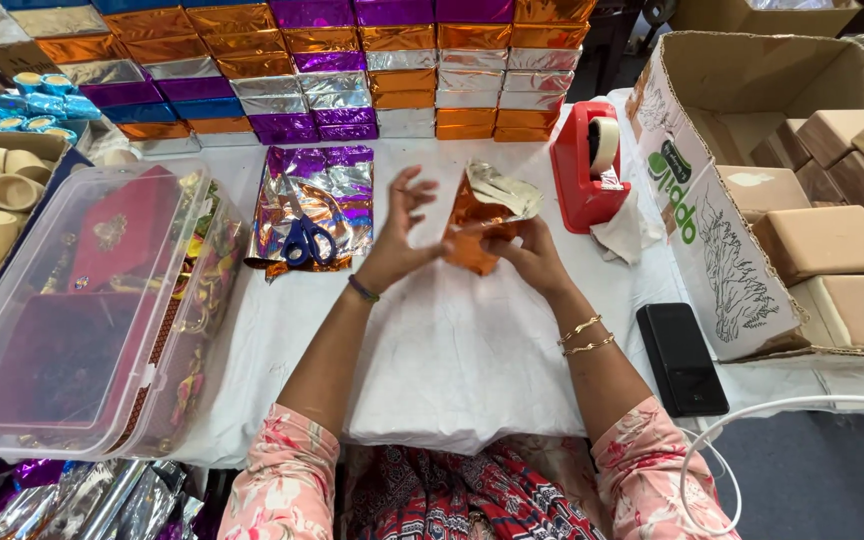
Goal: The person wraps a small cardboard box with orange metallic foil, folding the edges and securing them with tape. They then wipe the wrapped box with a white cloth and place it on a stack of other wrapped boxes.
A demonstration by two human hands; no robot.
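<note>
Head view, centre of the frame: both bare hands work over a white cloth-covered table (452,340). Right hand (527,258) is closed on an orange foil-wrapped packet (474,225), thumb and fingers gripping its lower right edge; a loose silver flap of foil stands up at the packet's top. Left hand (397,235) sits just beside the packet's left side with fingers spread wide and lifted, holding nothing; whether its palm touches the foil cannot be told. Left of the hands, blue-handled scissors (307,238) lie on a pile of purple and silver foil sheets (337,185). Right of the packet stands a red tape dispenser (585,165), near but apart from it. Across the top of the frame runs a stack of wrapped boxes (352,70) in orange, purple and silver foil. Lower left holds a clear plastic bin (12,340) with its lid on. Right side shows an open cardboard carton (692,210) of plain tan boxes, with a black phone (681,358) lying in front of it.
</note>
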